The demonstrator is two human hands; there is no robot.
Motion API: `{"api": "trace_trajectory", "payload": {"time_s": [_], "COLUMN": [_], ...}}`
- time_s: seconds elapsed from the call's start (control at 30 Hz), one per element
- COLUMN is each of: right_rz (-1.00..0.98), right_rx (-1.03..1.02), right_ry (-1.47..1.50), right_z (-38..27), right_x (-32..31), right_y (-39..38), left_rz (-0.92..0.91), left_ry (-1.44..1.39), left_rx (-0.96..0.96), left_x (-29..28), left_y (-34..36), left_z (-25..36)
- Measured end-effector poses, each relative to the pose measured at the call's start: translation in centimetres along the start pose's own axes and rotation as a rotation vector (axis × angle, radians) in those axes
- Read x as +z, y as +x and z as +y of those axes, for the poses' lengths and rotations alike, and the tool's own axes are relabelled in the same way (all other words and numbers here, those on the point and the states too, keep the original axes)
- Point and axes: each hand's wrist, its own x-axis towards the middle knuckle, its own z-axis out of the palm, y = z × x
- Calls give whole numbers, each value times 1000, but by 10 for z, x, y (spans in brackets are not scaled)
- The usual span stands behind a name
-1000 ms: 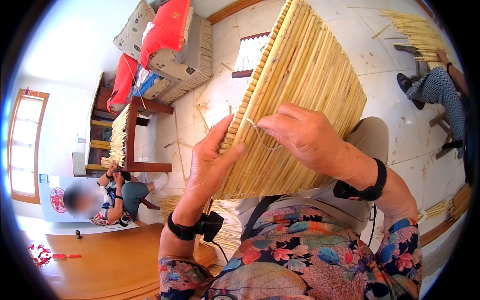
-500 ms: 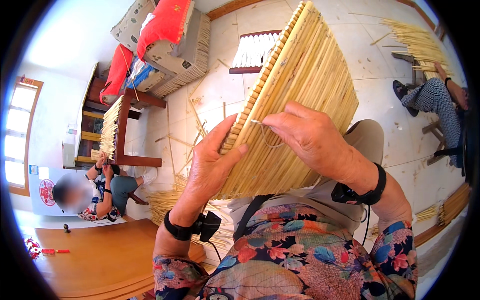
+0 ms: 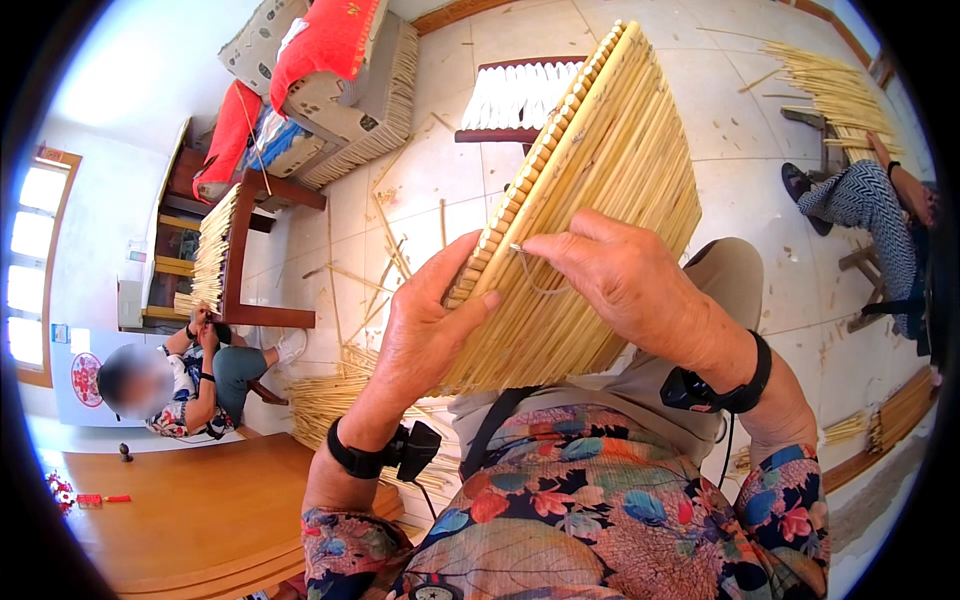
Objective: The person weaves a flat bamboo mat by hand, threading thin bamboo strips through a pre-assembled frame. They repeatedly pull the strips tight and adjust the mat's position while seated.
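Observation:
A panel of pale straw stalks [image 3: 610, 160] is tilted up over my lap, with a thicker row of cut stalk ends along its left edge. My left hand [image 3: 430, 310] grips that edge near its lower end, thumb on the face and fingers behind. Above the panel's face, my right hand [image 3: 620, 270] is closed in a pinch on a small metallic needle [image 3: 517, 247]. Its tip meets the panel beside the bound edge. A thin pale thread [image 3: 535, 287] loops below the needle toward my right fingers.
Loose stalks [image 3: 330, 395] lie on the floor at left. A dark-framed stool with a white woven top [image 3: 525, 95] stands beyond the panel. One person works at a wooden frame [image 3: 232, 260] at left, another beside straw [image 3: 830, 95] at right. A wooden table [image 3: 190, 500] is lower left.
The panel's far end has dropped slightly and tilted, showing more of its edge of stalk ends. My right hand has barely shifted, still pinching the needle at the panel.

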Motion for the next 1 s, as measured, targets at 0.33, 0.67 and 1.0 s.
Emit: {"api": "trace_trajectory", "payload": {"time_s": [0.33, 0.67, 1.0], "right_rz": [-1, 26, 66], "right_rx": [9, 17, 74], "right_ry": [-11, -38, 127], "right_z": [-3, -3, 11], "right_x": [-1, 10, 23], "right_y": [-3, -13, -35], "left_rz": [-16, -15, 7], "left_ry": [57, 156, 419], "left_rx": [13, 56, 224], "left_x": [2, 7, 27], "left_y": [0, -1, -9], "left_z": [-2, -7, -14]}}
